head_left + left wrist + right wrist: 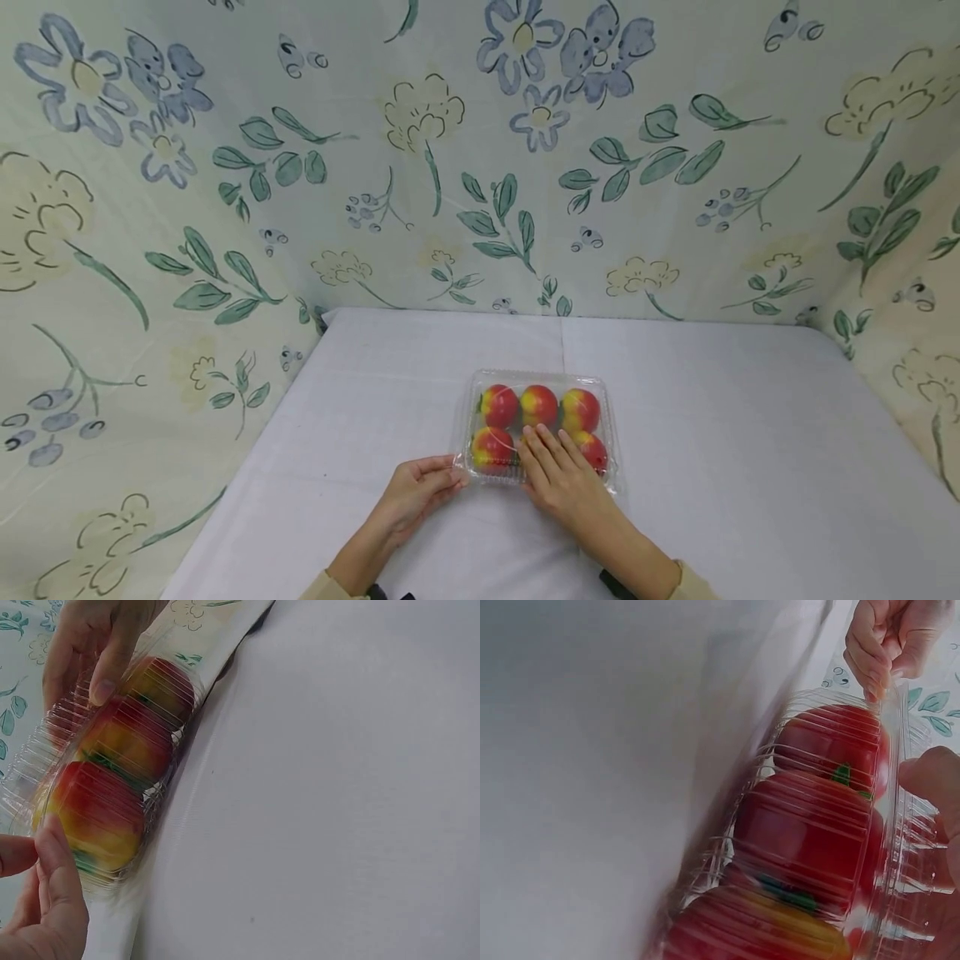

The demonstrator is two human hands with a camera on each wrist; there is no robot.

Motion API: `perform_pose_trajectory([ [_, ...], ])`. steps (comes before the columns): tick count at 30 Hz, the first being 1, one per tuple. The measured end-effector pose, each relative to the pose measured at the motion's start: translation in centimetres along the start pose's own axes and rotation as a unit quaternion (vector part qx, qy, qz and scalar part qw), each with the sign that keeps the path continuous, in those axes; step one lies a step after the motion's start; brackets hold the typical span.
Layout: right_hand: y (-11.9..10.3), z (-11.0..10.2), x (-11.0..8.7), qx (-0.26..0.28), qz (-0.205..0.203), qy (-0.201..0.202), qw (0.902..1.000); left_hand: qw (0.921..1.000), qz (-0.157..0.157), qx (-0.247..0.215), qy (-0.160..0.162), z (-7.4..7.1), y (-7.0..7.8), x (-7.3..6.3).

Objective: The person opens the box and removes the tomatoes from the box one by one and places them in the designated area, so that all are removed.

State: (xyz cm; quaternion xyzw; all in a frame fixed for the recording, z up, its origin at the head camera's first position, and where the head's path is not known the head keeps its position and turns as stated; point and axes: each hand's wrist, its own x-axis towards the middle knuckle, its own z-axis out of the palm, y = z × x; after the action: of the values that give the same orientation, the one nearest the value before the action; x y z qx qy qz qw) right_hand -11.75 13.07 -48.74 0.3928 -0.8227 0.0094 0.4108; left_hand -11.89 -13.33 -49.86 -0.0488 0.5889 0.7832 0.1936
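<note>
A clear plastic clamshell box [609,408] lies on the table with its lid down over several red and yellow fruits [539,405] with green leaf bits. At the box's near left corner, my left hand [422,492] pinches the rim between thumb and fingers; the right wrist view shows this left hand [900,637] at the corner too. My right hand [570,483] lies across the lid's near side, fingers straight, covering one fruit's place. In the left wrist view, the right hand's thumb [111,671] is at the ribbed box wall [52,739].
A white cloth [712,442] covers the table under the box. Behind it and at both sides hangs a floral curtain [480,250], meeting the table's far edge.
</note>
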Motion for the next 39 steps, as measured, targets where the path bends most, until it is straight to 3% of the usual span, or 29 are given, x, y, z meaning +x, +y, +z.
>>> perform_pose_trajectory([
  [17,0.4,-0.6,0.3,0.017,0.004,-0.031,0.9994,0.9998,-0.007,0.003,-0.017,-0.2,0.1,0.1],
  [25,0.8,-0.4,0.2,0.018,-0.003,-0.020,0.9996,0.9998,-0.008,0.007,-0.017,-0.3,0.1,0.1],
  [39,1.9,-2.3,2.0,0.100,0.036,-0.035,0.9937,0.9997,0.002,0.003,-0.024,-0.3,0.2,0.1],
])
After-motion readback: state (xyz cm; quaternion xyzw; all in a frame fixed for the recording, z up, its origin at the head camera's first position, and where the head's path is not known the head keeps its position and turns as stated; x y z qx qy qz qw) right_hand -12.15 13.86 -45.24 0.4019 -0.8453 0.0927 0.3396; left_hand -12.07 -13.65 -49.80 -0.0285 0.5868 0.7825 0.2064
